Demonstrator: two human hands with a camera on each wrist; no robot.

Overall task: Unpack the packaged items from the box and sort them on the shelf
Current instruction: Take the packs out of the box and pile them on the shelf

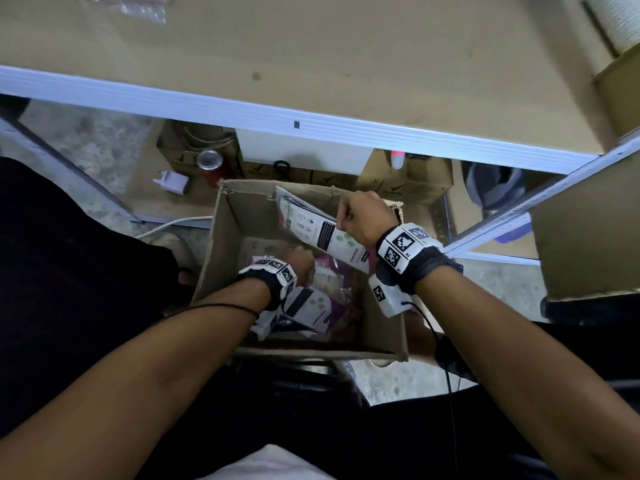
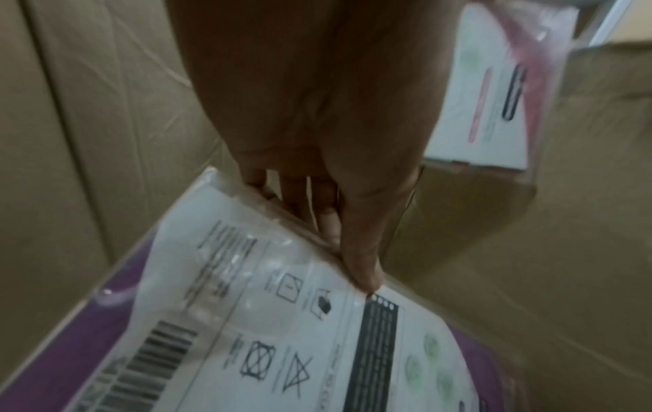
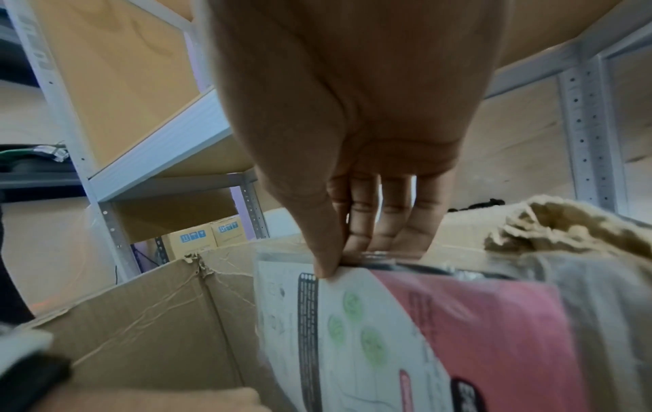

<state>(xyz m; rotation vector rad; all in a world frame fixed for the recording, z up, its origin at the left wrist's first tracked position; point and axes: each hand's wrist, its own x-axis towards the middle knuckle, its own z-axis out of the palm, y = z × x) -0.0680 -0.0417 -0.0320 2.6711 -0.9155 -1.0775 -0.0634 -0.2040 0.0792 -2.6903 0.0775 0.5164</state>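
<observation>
An open cardboard box (image 1: 221,251) sits on the floor under the shelf (image 1: 311,57). Both hands are in the box.

The right hand (image 1: 363,218) is at about 1 o'clock in the box, up near the top edge. Its thumb and fingers (image 3: 384,223) pinch the top edge of a pink packet (image 1: 325,233) in a clear bag. The packet is lifted and leans toward the far wall of the box. It has a white label with green dots.

The left hand (image 1: 298,263) is lower down, at about 7 o'clock from the right hand. Its thumb and fingers (image 2: 300,206) pinch the edge of a purple packet (image 2: 247,320), also in a clear bag with a white label and a barcode. This packet lies low in the box, on top of more packets (image 1: 332,282) at the bottom.

On the shelf, at 11 o'clock, far from the box, lies one clear bag (image 1: 138,6) with something pink in it. Behind the box, at 12 o'clock, stand a red can (image 1: 211,166) and some brown boxes (image 1: 408,181). A white plug (image 1: 173,181) lies on the floor at 10 o'clock.
</observation>
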